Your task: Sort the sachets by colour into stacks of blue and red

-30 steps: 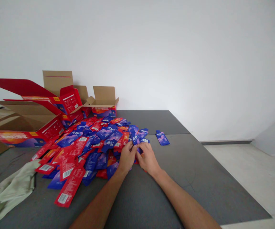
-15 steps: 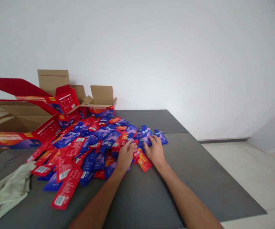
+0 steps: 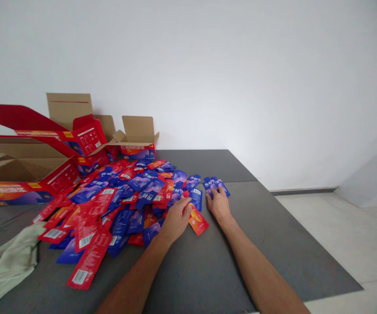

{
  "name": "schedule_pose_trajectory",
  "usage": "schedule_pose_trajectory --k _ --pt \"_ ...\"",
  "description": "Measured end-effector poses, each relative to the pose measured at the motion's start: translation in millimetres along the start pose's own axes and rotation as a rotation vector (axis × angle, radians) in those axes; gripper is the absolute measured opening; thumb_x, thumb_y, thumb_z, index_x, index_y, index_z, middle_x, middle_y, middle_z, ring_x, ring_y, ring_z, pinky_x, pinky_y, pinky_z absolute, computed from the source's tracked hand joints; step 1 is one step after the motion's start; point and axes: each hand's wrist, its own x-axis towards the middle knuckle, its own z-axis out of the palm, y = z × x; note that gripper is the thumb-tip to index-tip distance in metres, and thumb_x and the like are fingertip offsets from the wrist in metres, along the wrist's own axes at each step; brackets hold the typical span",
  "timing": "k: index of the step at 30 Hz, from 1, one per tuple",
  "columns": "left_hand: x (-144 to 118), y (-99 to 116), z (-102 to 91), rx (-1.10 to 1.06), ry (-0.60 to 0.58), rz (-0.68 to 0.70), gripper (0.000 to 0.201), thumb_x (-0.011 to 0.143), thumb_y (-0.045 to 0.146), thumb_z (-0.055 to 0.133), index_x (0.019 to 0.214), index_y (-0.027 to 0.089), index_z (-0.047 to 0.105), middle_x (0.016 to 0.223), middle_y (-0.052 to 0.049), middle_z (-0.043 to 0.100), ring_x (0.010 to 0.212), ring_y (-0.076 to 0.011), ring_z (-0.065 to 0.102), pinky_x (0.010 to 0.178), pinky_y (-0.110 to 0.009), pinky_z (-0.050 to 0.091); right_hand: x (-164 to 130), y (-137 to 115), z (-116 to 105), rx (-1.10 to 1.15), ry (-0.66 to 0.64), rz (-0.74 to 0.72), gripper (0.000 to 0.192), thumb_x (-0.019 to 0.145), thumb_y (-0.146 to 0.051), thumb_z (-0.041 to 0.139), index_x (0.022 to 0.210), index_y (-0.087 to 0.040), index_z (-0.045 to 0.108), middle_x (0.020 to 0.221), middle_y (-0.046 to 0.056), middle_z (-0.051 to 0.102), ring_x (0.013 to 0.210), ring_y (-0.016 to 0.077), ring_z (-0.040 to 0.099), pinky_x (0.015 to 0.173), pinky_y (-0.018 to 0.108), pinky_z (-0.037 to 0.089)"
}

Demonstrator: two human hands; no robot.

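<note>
The right hand [image 3: 220,205] rests at the near edge of two flat blue-and-purple foil pouches [image 3: 208,185], which lie side by side on the dark grey surface [image 3: 273,248], right of the pile. Its thumb and fingers are moderately apart, touching the pouches; whether they grip one, I cannot tell.

The left hand [image 3: 176,219] is at the right edge of a loose, overlapping pile of red and blue foil pouches [image 3: 123,200], its fingers bent and its thumb near them; whether it holds anything, I cannot tell. Between the hands lie a red-and-orange foil pouch [image 3: 198,221] and, just beyond it, a blue foil pouch with a white label [image 3: 196,199].

Red printed cardboard boxes [image 3: 88,138] with raised brown flaps stand far left, and a crumpled pale green cloth [image 3: 13,257] lies near left.
</note>
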Motion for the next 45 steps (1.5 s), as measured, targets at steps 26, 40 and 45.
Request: schedule_pose_trajectory --k 26,40,45 --pt "-5.1 7.6 -5.0 0.400 -0.213 0.106 0.037 0.081 0.019 0.054 0.112 0.026 0.071 0.135 -0.008 0.063 0.133 -0.0305 0.049 0.120 -0.054 0.019 -6.0 14.6 -14.4 -0.081 -0.140 0.079 0.047 0.095 -0.039 0.042 0.138 -0.025 0.055 0.150 0.016 0.043 0.139 0.0390 0.033 0.106 0.066 0.025" --pt "-8.1 16.0 -13.7 0.420 -0.199 0.143 0.030 0.073 0.013 0.054 0.096 0.023 0.070 0.117 -0.007 0.069 0.122 -0.0270 0.054 0.117 -0.049 0.022 -8.3 -5.6 -17.8 0.093 -0.074 -0.193 0.048 0.091 -0.027 0.048 0.138 -0.020 0.055 0.148 0.013 0.047 0.141 0.0315 0.034 0.114 0.054 0.028" --pt "-9.1 16.7 -12.3 0.428 -0.207 0.142 0.035 0.069 0.010 0.052 0.098 0.022 0.068 0.116 -0.008 0.069 0.121 -0.0274 0.054 0.118 -0.049 0.020 -22.1 -32.4 -3.8 0.314 -0.187 -0.427 0.055 0.094 -0.033 0.045 0.144 -0.011 0.045 0.144 0.017 0.051 0.136 0.0260 0.043 0.115 0.046 0.032"
